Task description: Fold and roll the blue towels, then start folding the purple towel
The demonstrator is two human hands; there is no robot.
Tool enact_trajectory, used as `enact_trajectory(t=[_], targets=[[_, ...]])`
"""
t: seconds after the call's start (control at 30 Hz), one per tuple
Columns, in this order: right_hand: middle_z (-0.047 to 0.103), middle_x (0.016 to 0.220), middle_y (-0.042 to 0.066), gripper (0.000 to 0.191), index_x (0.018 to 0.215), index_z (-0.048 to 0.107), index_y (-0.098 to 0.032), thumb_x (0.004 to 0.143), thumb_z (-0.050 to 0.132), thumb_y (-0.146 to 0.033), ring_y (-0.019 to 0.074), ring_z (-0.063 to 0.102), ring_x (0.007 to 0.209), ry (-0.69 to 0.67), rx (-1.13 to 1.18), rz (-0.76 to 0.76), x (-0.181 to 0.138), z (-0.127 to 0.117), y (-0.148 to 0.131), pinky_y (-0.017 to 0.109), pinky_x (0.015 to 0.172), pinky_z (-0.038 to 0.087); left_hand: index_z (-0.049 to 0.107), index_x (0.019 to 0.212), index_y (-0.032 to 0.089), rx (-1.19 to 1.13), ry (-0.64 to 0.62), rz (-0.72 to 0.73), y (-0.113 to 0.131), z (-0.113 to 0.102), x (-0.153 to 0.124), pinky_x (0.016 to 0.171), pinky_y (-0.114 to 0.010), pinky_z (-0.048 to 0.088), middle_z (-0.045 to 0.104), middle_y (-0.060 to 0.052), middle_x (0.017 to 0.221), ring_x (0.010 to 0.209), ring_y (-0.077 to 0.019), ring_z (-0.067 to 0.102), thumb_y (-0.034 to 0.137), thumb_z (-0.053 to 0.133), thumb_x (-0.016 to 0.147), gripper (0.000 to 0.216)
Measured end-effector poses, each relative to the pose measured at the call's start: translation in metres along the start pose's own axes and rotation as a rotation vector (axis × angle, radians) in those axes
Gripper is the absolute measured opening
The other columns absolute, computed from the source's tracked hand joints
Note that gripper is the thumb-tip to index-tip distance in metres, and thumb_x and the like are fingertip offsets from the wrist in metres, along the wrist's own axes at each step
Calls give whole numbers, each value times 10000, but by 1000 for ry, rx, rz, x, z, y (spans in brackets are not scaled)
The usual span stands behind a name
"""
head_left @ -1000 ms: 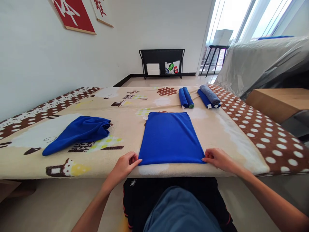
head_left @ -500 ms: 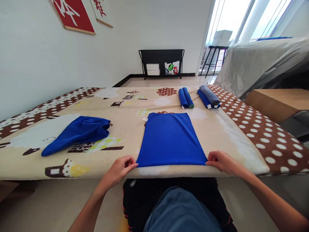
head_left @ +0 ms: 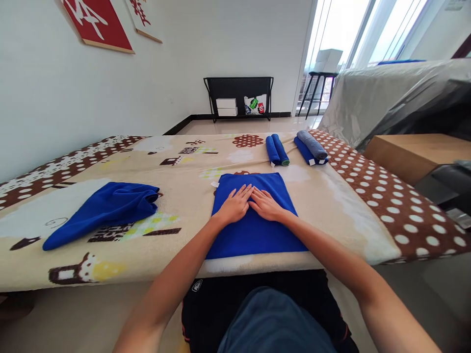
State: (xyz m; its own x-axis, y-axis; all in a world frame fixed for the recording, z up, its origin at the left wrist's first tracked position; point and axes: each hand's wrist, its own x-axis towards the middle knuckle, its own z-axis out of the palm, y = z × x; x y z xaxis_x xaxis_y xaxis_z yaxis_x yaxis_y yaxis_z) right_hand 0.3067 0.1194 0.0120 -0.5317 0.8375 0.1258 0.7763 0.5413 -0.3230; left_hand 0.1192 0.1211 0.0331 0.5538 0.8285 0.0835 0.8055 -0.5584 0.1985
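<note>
White walls enclose the room; a patterned blanket covers a broad surface — perhaps a bed, hard to tell. A blue towel lies spread near its front edge, likely for easy reach, apart from a crumpled towel and rolled towels. The left hand and right hand, empty and flat, meet on the blue towel — seemingly to smooth it.

the spread towel looks matt cloth, the draped sheet glossy plastic.
</note>
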Motion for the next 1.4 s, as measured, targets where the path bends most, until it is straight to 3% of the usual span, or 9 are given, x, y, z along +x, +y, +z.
enact_trajectory(t=[0.07, 0.17, 0.3, 0.47, 0.73, 0.9, 1.07, 1.23, 1.4], targets=[[218, 1639, 54, 642, 1562, 304, -198, 1033, 221, -552, 180, 145, 1529, -38, -43, 70, 9, -1, 20, 402, 1245, 125, 280, 1567, 221, 65, -32, -143, -28, 8, 14, 1237, -473, 142, 226, -64, 1649, 1533, -223, 164, 407, 308, 1013, 585], [217, 1638, 58, 675, 1562, 308, -213, 1019, 204, -600, 204, 146, 1530, -24, -74, 179, 0, -11, 61, 437, 1245, 108, 284, 1565, 209, 82, -23, -309, -71, 7, 10, 1211, -547, 165, 210, -103, 1648, 1529, -265, 176, 476, 227, 1025, 604], [224, 1635, 95, 697, 1564, 290, -189, 1017, 178, -606, 237, 174, 1524, -2, -111, 298, -15, -23, 100, 493, 1231, 143, 300, 1559, 251, 90, -43, -375, -102, -2, -5, 1206, -558, 163, 219, -75, 1648, 1521, -262, 204, 485, 235, 1023, 588], [230, 1631, 126, 670, 1532, 349, -163, 1021, 227, -581, 259, 157, 1527, 1, -142, 287, 11, -22, 93, 504, 1228, 120, 347, 1538, 240, 114, -67, -352, -97, -5, 18, 1182, -646, 85, 210, -85, 1648, 1533, -289, 145, 427, 268, 1022, 555], [251, 1628, 81, 649, 1541, 345, -168, 1030, 226, -552, 213, 189, 1519, -40, -108, 128, 78, 1, 48, 414, 1226, 165, 319, 1550, 211, 87, -76, -266, -68, 13, 69, 1212, -491, 202, 254, -60, 1640, 1523, -234, 199, 451, 242, 1025, 583], [233, 1631, 104, 702, 1554, 305, -158, 1019, 192, -597, 224, 177, 1522, 3, -120, 255, 70, -4, 85, 460, 1230, 131, 291, 1561, 210, 99, 22, -408, -94, 16, 62, 1219, -527, 158, 212, -82, 1652, 1528, -244, 179, 498, 178, 1021, 622], [234, 1625, 146, 724, 1557, 285, -129, 1017, 186, -601, 241, 193, 1518, 11, -140, 418, 51, -15, 124, 487, 1218, 157, 315, 1551, 201, 87, 21, -467, -110, 14, 60, 1215, -532, 175, 253, -90, 1639, 1517, -249, 215, 517, 187, 1013, 637], [191, 1619, 222, 683, 1540, 284, -35, 1043, 180, -492, 307, 129, 1526, 74, -175, 485, 61, -14, 103, 579, 1202, 85, 419, 1499, 235, 92, 34, -554, -104, 10, 71, 1195, -588, 174, 302, -92, 1623, 1500, -286, 252, 460, 277, 996, 569], [202, 1646, 54, 601, 1553, 323, -252, 1034, 242, -544, 194, 159, 1526, 19, -147, 266, 77, -6, 68, 450, 1225, 148, 545, 1409, 278, 61, 96, -684, -104, 7, 79, 1114, -607, 299, 478, -128, 1513, 1399, -329, 414, 415, 312, 972, 514]])
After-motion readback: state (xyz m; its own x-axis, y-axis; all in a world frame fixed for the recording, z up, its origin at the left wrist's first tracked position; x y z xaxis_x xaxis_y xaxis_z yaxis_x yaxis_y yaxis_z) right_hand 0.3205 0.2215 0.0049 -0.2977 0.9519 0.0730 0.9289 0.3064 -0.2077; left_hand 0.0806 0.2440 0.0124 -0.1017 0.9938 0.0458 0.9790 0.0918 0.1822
